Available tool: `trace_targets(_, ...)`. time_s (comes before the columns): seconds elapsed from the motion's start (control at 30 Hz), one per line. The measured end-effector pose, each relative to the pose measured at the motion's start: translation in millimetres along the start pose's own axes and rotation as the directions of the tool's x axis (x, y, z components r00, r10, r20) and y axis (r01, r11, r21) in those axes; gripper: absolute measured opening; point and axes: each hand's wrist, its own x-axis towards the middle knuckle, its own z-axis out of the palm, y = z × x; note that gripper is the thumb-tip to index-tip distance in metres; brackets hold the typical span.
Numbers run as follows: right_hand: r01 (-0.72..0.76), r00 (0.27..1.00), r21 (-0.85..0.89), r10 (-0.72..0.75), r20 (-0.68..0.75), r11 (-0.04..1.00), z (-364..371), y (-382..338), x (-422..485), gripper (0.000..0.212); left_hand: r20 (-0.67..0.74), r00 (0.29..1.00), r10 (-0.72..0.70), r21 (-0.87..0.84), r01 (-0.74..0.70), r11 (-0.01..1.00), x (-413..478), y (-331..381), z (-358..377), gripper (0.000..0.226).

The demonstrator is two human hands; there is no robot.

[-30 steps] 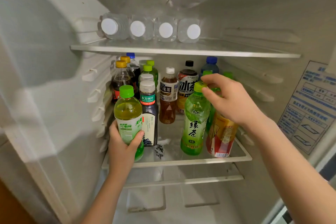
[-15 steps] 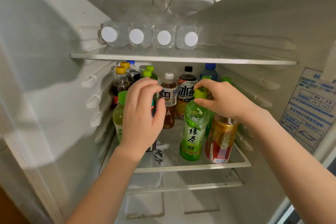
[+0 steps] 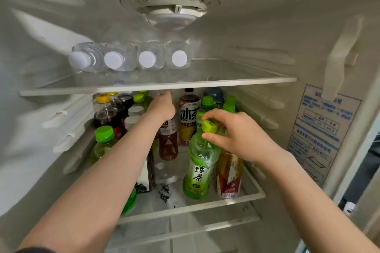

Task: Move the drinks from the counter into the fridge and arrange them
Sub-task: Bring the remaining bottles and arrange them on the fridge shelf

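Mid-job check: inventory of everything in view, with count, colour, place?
water bottles: 4, clear, lying on upper shelf
green tea bottle: 1, green, lower shelf front
red-gold drink: 1, right of it
green-capped bottle: 1, front left
dark bottles: several, left side
brown tea bottle: 1, centre
iced tea bottle: 1, black cap, rear
rear bottles: several, green, blue caps
sticker: 1, blue-white, right wall
dial: 1, white, top
left hand: on brown tea bottle's top, grip hidden
right hand: pinching green tea bottle's cap

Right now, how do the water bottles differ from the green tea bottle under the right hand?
The water bottles lie sideways on the upper shelf; the green tea bottle stands on the lower shelf. The water bottles have white caps; the green tea bottle's is yellow-green, pinched by the right hand. Both are clear plastic.
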Motion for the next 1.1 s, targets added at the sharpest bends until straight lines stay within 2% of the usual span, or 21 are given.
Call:
trace_targets(0.1, 0.000, 1.000, 0.022, 0.000, -0.010, 1.000, 3, 4, -1, 0.047, -0.061, 0.998, 0.028, 0.085, -0.023, 0.996, -2, -6, 2, 0.047)
trace_targets(0.23, -0.033, 0.999, 0.017, 0.033, -0.022, 0.999, 6, 8, 4, 0.051, -0.124, 0.979, 0.163, 0.192, -0.137, 0.972, -26, -4, -5, 0.038)
trace_targets(0.5, -0.070, 0.993, 0.007, 0.069, 0.099, 0.997, 0, 16, 23, 0.049, -0.171, 0.946, 0.274, 0.023, -0.274, 0.961, -105, -14, -15, 0.042)
trace_targets(0.67, -0.038, 0.989, -0.020, 0.040, 0.139, 0.999, 1, 9, 30, 0.045, -0.194, 0.947, 0.255, 0.039, -0.252, 0.967, -138, -23, -28, 0.044)
trace_targets(0.77, -0.006, 0.990, -0.072, 0.017, 0.143, 0.997, 8, 4, 41, 0.041, -0.214, 0.945, 0.246, -0.019, -0.256, 0.966, -157, -26, -35, 0.046)
trace_targets(0.9, 0.001, 0.977, -0.058, 0.011, 0.214, 0.998, 15, 2, 67, 0.042, -0.238, 0.946, 0.220, -0.063, -0.241, 0.968, -166, -27, -36, 0.045)
trace_targets(1.1, -0.058, 0.956, -0.038, 0.066, 0.284, 0.998, 37, 6, 112, 0.041, -0.251, 0.947, 0.203, -0.053, -0.223, 0.973, -159, -30, -29, 0.043)
